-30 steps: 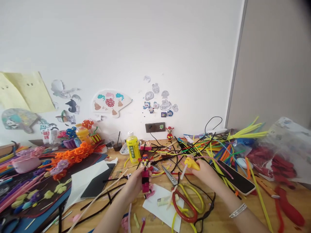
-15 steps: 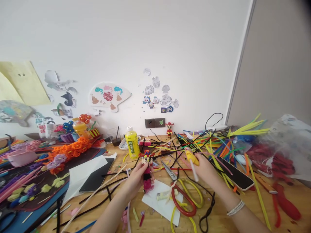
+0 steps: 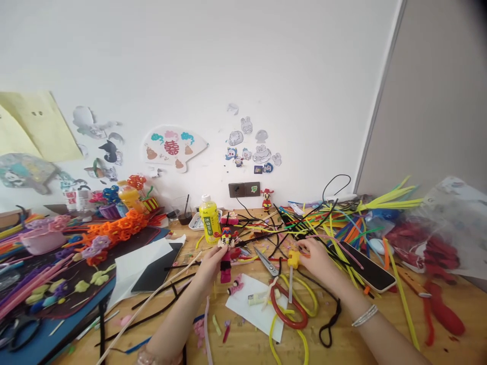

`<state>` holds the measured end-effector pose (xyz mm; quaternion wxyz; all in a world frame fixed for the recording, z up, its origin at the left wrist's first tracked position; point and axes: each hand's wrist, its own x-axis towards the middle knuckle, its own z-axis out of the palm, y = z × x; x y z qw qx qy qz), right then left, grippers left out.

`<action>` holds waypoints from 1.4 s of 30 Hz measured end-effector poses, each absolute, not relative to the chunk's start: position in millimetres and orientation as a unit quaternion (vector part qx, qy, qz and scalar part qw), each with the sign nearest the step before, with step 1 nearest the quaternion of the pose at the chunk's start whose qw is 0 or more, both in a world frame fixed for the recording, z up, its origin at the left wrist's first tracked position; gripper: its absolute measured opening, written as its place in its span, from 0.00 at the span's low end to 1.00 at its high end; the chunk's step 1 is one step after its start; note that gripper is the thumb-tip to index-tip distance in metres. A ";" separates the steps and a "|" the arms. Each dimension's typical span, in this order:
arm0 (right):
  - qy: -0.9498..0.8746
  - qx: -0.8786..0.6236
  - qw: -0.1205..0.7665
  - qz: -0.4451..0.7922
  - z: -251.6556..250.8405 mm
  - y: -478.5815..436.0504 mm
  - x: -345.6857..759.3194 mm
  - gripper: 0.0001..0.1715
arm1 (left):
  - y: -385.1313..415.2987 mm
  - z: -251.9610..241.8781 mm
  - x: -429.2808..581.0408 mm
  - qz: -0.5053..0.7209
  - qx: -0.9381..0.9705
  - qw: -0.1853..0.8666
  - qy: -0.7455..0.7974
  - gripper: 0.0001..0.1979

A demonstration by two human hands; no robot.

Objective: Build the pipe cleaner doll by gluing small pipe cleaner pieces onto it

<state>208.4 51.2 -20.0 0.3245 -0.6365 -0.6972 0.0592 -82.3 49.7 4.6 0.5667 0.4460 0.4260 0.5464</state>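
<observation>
My left hand [image 3: 208,264] is closed round a small pipe-cleaner figure [image 3: 225,253] with a red and black body and a painted head, held upright above the wooden table [image 3: 243,350]. My right hand [image 3: 316,257] grips a yellow glue gun [image 3: 292,266] whose white stick points down toward the table. Between the hands lie scissors with red handles [image 3: 274,284]. A white paper sheet [image 3: 255,315] sits just below the figure.
A yellow drink bottle [image 3: 210,220] stands behind the figure. Loose coloured pipe cleaners [image 3: 342,223] cover the table's right side, with a phone [image 3: 365,268] among them. Orange and purple pipe-cleaner flowers [image 3: 114,234] and a black tablet [image 3: 154,274] lie on the left. Red stems [image 3: 445,309] lie far right.
My right hand has tipped the glue gun from level to pointing down and lowered it. My left hand has kept the figure upright, moved slightly forward.
</observation>
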 end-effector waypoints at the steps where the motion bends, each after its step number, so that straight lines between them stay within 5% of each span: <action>1: -0.707 -0.615 0.343 0.065 -13.5 46.1 199.6 0.13 | 48.2 6.3 -81.5 0.554 0.447 0.563 0.419 0.13; 5: -0.750 -0.474 0.407 0.217 5.2 21.5 144.8 0.10 | 39.6 11.6 -74.3 0.580 0.462 0.547 0.389 0.11; 10: -0.681 -0.417 0.419 0.432 0.6 11.9 73.1 0.23 | 33.6 7.9 -66.2 0.604 0.485 0.518 0.363 0.12; 15: -0.632 -0.371 0.470 0.492 -8.3 17.5 44.3 0.13 | 40.2 9.0 -70.2 0.621 0.488 0.495 0.364 0.16; 21: -0.562 -0.349 0.499 0.560 -7.2 12.8 43.5 0.19 | 47.6 30.2 -100.4 0.622 0.524 0.473 0.339 0.39; 25: -0.554 -0.354 0.490 0.572 -8.6 13.6 35.9 0.19 | 47.7 33.8 -117.3 0.537 0.565 0.540 0.317 0.35; 29: -0.658 -0.378 0.411 0.505 -9.7 23.4 35.7 0.16 | 51.9 25.0 -116.9 0.496 0.549 0.554 0.380 0.24; 35: -0.893 -0.350 0.224 0.172 -7.3 41.2 70.9 0.22 | 57.4 19.4 -116.5 0.511 0.538 0.511 0.435 0.22; 42: -0.942 -0.295 0.158 -0.003 -29.6 55.9 71.2 0.08 | 65.9 7.5 -121.8 0.492 0.562 0.439 0.500 0.19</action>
